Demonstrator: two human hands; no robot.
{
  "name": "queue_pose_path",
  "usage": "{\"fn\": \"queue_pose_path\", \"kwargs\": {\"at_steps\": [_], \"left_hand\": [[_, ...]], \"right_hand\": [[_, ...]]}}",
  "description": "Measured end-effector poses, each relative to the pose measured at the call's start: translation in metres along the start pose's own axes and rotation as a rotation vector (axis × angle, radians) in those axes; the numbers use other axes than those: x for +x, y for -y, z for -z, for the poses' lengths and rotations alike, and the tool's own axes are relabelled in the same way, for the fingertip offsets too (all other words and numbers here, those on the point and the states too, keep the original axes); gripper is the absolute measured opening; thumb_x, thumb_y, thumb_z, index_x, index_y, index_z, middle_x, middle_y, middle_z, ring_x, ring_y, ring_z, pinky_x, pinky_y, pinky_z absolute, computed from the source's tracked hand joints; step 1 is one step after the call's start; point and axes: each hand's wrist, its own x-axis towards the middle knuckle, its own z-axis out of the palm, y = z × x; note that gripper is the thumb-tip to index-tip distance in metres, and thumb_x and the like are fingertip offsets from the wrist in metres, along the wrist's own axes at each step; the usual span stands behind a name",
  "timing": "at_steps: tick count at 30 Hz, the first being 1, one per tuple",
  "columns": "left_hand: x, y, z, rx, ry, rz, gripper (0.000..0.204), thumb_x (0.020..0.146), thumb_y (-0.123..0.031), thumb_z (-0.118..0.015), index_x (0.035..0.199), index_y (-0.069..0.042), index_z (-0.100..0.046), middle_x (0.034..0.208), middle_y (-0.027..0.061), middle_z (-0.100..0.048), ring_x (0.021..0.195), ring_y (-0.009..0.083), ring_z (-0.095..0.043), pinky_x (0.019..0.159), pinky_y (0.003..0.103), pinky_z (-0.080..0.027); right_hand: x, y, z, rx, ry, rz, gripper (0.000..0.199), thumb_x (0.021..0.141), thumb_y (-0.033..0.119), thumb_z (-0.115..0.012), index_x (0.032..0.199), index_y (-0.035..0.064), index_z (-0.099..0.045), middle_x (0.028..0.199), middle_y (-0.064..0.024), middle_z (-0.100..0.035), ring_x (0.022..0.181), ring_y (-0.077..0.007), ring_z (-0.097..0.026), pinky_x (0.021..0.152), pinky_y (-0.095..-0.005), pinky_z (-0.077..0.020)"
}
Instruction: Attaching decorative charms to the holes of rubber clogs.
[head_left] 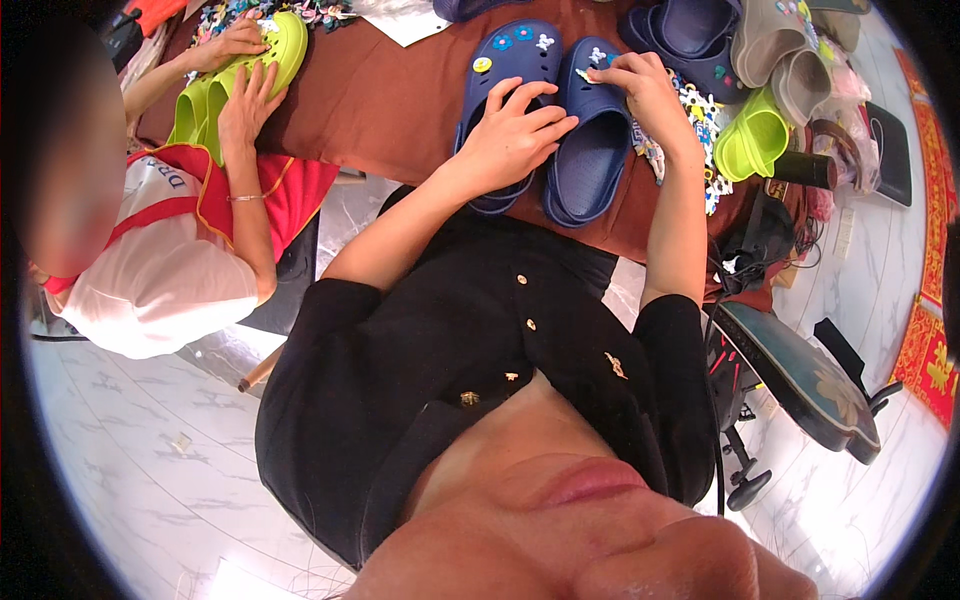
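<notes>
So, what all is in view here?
Decorated clogs: two, dark blue, near table edge
Other clogs: 2+, dark blue, upper right
Grey clogs: 2+, grey, upper right
Lime clog: 1+, lime, right
Loose charms: many, multicoloured, upper left and right
Table: one, brown-covered, top centre
White sheet: one, white, top
Co-worker: one, white-and-red clothes, left
Held clogs: two, lime, in co-worker's hands
Chair: one, grey-green, lower right
Banner: 1+, red, right rim
Floor: one, pale, below
Black top: one, black, centre
Left hand: one, bare, over left decorated clog
Right hand: one, bare, at right decorated clog's toe
</notes>
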Motion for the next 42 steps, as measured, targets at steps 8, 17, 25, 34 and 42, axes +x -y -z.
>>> {"fn": "queue_pose_path", "kwargs": {"at_steps": [8, 17, 25, 34, 42], "left_hand": [[0.000, 0.000, 0.001, 0.007, 0.015, -0.001, 0.039, 0.079, -0.019, -0.074, 0.118, -0.016, -0.070, 0.116, -0.0020, -0.064, 0.127, 0.0238, -0.047, 0.109, 0.049, -0.027], [0.000, 0.001, 0.000, 0.037, 0.030, 0.004, 0.042, 0.079, -0.018, -0.074, 0.120, -0.017, -0.068, 0.114, -0.0029, -0.065, 0.126, 0.0230, -0.048, 0.108, 0.048, -0.027], [0.002, 0.002, 0.001, 0.043, 0.019, -0.005, 0.041, 0.078, -0.018, -0.074, 0.119, -0.017, -0.069, 0.114, -0.0024, -0.065, 0.125, 0.0236, -0.049, 0.108, 0.048, -0.026], [0.004, -0.003, 0.004, 0.030, 0.037, -0.001, 0.039, 0.080, -0.017, -0.073, 0.119, -0.015, -0.070, 0.114, -0.0018, -0.065, 0.125, 0.0242, -0.048, 0.109, 0.047, -0.025], [0.004, -0.004, 0.006, 0.035, 0.034, -0.008, 0.039, 0.079, -0.017, -0.073, 0.118, -0.014, -0.070, 0.114, -0.0015, -0.065, 0.125, 0.0247, -0.048, 0.108, 0.048, -0.026]], "right_hand": [[-0.004, 0.000, -0.013, 0.182, -0.091, -0.048, 0.022, 0.084, 0.006, -0.066, 0.103, 0.0120, -0.075, 0.102, -0.0066, -0.066, 0.100, -0.0294, -0.056, 0.092, -0.0371, -0.0458], [0.003, -0.012, -0.020, 0.312, -0.071, -0.019, 0.017, 0.086, 0.015, -0.069, 0.102, 0.0071, -0.073, 0.108, -0.0051, -0.069, 0.109, -0.0246, -0.057, 0.098, -0.0366, -0.0437], [0.011, -0.003, -0.017, 0.258, -0.087, -0.044, 0.029, 0.080, 0.026, -0.075, 0.103, 0.0080, -0.072, 0.106, -0.0070, -0.066, 0.104, -0.0277, -0.054, 0.093, -0.0386, -0.0434], [0.024, -0.002, -0.029, 0.077, -0.190, -0.016, 0.020, 0.087, 0.023, -0.067, 0.087, 0.0032, -0.067, 0.086, -0.0108, -0.061, 0.087, -0.0319, -0.057, 0.080, -0.0425, -0.0471], [-0.047, -0.040, 0.001, 0.209, -0.584, -0.689, 0.020, 0.091, 0.023, -0.067, 0.094, 0.0038, -0.072, 0.078, -0.0151, -0.069, 0.066, -0.0307, -0.066, 0.066, -0.0380, -0.0508]]}}
